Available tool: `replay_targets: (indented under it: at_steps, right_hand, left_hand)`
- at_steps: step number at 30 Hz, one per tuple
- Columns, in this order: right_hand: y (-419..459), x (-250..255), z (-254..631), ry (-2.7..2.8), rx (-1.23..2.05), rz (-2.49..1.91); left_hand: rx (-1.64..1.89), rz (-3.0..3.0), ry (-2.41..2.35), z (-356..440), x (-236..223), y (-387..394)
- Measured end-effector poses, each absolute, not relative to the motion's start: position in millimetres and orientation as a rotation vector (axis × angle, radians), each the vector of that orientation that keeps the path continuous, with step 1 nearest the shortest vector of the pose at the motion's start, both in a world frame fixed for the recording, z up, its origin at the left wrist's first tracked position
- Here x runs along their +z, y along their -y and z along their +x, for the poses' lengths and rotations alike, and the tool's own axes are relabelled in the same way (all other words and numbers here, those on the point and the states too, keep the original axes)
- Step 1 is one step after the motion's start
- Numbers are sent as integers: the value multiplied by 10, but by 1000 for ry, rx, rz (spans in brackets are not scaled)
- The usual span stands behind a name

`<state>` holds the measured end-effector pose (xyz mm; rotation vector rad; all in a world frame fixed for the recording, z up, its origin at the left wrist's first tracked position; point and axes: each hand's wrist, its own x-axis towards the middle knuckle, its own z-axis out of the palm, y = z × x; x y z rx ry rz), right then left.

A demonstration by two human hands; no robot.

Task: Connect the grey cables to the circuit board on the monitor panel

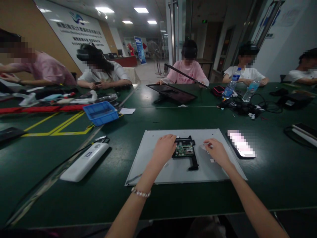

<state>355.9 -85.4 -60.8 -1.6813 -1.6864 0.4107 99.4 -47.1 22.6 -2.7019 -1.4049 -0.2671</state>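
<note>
On the left of the green table (119, 205) lies a white device (85, 162) with a letter B on it, and farther away stands a blue bin (101, 114); neither of them is touched.

To the right of these, a light grey panel (173, 174) lies flat. The left hand (163, 147) is over its middle part, with bent fingers at the left side of a black frame (194, 163). I cannot tell if these fingers grip the frame or only rest on it. The circuit board (183, 150) is inside this frame, in the middle of the panel, just right of the left hand.

As I judge, the board is already in its place in the frame, but nothing covers it, so this part looks unfinished. Whether the frame is fixed to the panel, I cannot see.

Farther right, the right hand (216, 150) is above the panel, thumb and fingertips brought together, and they seem to pinch a thin pale piece (203, 147), which is apart from the board. Nearer, a small white scrap (212, 160) lies loose on the panel. Beyond the right edge, a phone (241, 144) lies on the table.
</note>
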Motion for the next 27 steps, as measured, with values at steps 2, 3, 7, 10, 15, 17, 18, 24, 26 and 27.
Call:
replay_targets:
  at_steps: [2, 3, 7, 10, 15, 17, 18, 24, 26, 27]
  right_hand:
    - [854, -614, 3560, 1694, 405, -1674]
    - [854, -614, 3562, 1698, 401, -1672]
    - [845, -613, 3578, 1700, 389, -1669]
    - [825, -634, 3593, 1690, 386, -1673]
    - [816, -671, 3609, 1708, 391, -1681]
    - [824, -671, 3608, 1711, 388, -1685]
    - [829, -668, 3605, 1712, 386, -1686]
    - [841, -635, 3589, 1718, 370, -1689]
    - [842, -631, 3589, 1723, 368, -1686]
    - [842, -631, 3590, 1726, 366, -1684]
  left_hand:
    - [-82, -2699, 1344, 1144, 216, 263]
    - [-48, -2695, 1337, 1205, 196, 176]
    - [45, -2700, 1316, 1330, 94, -45]
    - [95, -2701, 1307, 1343, 41, -123]
    - [94, -2679, 1309, 1338, 0, -195]
    - [70, -2663, 1312, 1331, 7, -205]
    - [52, -2653, 1313, 1326, 16, -203]
    - [-55, -2635, 1275, 1297, 26, -122]
    - [-67, -2649, 1259, 1299, -9, -88]
    - [-73, -2656, 1256, 1300, -28, -73]
